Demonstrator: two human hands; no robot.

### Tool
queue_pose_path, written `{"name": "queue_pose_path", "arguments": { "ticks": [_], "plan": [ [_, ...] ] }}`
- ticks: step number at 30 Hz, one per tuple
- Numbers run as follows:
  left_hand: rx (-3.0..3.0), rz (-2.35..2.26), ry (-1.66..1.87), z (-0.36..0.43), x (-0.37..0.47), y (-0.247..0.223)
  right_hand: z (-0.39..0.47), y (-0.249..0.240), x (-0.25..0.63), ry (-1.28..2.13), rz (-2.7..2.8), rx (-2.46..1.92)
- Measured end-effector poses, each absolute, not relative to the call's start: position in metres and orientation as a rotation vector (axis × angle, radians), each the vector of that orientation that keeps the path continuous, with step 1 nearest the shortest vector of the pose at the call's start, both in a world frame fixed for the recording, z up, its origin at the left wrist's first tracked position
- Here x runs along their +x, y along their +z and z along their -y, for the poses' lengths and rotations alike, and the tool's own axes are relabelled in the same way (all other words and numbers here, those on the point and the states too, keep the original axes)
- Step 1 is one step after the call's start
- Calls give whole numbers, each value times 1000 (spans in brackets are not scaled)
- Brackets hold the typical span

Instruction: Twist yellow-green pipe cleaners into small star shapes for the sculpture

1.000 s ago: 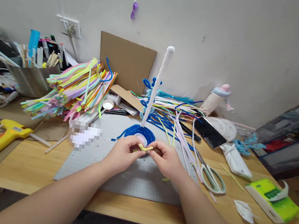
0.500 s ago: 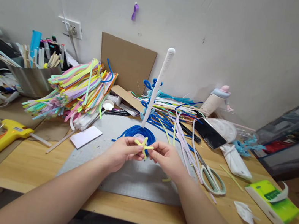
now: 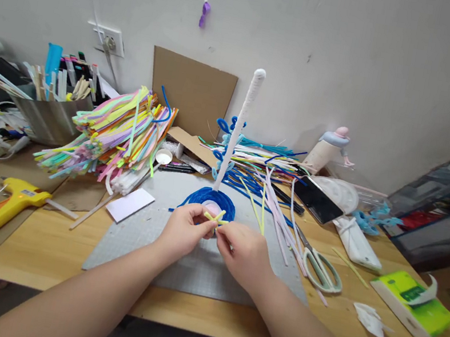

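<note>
Between the fingertips of my left hand (image 3: 185, 231) is a small star shape of yellow pipe cleaner (image 3: 213, 216), its short arms sticking out. My right hand (image 3: 247, 254) pinches the star's right side, with fingers curled and partly hiding it. Just behind the hands lies a round coil of blue pipe cleaner (image 3: 198, 194) with a pale centre. A white wrapped stick (image 3: 237, 130) rises upright from behind the coil. Blue looped flower shapes (image 3: 224, 126) stand beside the stick. Under my hands lies a grey cutting mat (image 3: 131, 256).
On the left are a yellow glue gun (image 3: 11, 206), a bundle of coloured pipe cleaners (image 3: 118, 132) and a metal pot (image 3: 53, 118) of sticks. Scissors (image 3: 322, 270), a phone (image 3: 317, 199) and a green tissue pack (image 3: 414, 303) lie right. Cardboard (image 3: 190, 92) leans against the wall.
My right hand has turned and moved slightly left, its fingers closing over the star's right side. The star has tilted. A yellow piece below my right hand is no longer visible.
</note>
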State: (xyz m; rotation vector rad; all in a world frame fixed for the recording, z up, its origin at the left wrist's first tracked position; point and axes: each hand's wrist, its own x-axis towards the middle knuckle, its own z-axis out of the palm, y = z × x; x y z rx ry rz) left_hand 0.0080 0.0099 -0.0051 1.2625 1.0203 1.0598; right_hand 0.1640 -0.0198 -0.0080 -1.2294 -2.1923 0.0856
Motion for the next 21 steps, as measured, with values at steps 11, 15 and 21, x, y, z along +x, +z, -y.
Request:
{"name": "queue_pose_path", "arguments": {
  "ticks": [11,15,21],
  "plan": [
    [1084,-711,556,-13,-6,7,9,26,186,483,2177,-774],
    [983,-612,420,-11,-11,7,11,26,186,708,2066,-783],
    [811,-510,356,-13,-12,2,12,23,184,555,2001,-758]
  ]
}}
